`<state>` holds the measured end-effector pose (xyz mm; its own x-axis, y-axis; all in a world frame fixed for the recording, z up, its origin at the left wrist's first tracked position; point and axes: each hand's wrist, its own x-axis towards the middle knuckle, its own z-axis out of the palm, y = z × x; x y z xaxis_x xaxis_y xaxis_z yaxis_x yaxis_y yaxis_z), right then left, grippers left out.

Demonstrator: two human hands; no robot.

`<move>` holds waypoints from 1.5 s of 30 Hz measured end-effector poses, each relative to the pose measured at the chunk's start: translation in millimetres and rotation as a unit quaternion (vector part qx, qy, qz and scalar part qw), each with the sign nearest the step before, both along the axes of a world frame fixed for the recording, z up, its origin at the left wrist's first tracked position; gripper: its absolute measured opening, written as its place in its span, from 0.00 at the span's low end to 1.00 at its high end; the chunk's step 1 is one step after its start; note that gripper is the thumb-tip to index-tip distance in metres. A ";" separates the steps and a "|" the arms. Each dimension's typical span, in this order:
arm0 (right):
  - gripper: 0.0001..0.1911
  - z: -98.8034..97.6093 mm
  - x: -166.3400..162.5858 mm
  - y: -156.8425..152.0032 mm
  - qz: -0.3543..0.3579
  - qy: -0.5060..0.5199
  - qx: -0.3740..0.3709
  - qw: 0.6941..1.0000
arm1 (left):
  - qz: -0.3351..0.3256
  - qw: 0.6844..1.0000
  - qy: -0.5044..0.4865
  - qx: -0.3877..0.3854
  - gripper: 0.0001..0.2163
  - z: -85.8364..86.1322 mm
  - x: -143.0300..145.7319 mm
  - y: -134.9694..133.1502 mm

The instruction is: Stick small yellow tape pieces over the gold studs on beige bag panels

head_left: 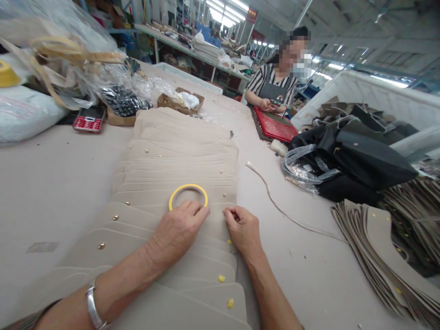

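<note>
Overlapping beige panels (165, 183), perhaps leather or fabric, lie fanned in a long row down the table. Gold metal studs dot both sides of the row. My left hand (182, 227) is closed on a roll of yellow tape (205, 192), which rests over the panels. Close to the row's right edge, my right hand (244, 229) has thumb and forefinger pinched together. Whatever may be between those fingertips is too small to make out. Small yellow tape pieces (221, 278) sit on the right side of the nearer panels.
Bundled panels (364, 238) and black bags (357, 160) lie at right, with a thin cord (275, 197) nearby. A red phone (89, 120), an open carton (180, 101) and plastic bags (27, 114) are at left and back. Across the table, a person (275, 87) works over a red tray (275, 126).
</note>
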<state>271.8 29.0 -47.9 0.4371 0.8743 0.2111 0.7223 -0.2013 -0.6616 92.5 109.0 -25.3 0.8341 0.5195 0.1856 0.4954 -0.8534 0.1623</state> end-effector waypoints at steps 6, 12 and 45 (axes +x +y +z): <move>0.07 9.2 9.3 -0.5 0.011 -0.016 -0.042 0.999 | 0.054 0.998 0.021 0.029 0.06 3.1 0.0 12.2; 0.06 16.2 4.4 -32.0 0.036 -0.029 -0.064 0.997 | 0.049 0.998 0.010 0.044 0.07 2.1 -2.0 10.1; 0.10 34.9 -46.0 -25.1 0.079 -0.071 0.234 0.967 | -0.077 0.975 -0.195 -0.075 0.14 22.3 -7.5 -20.3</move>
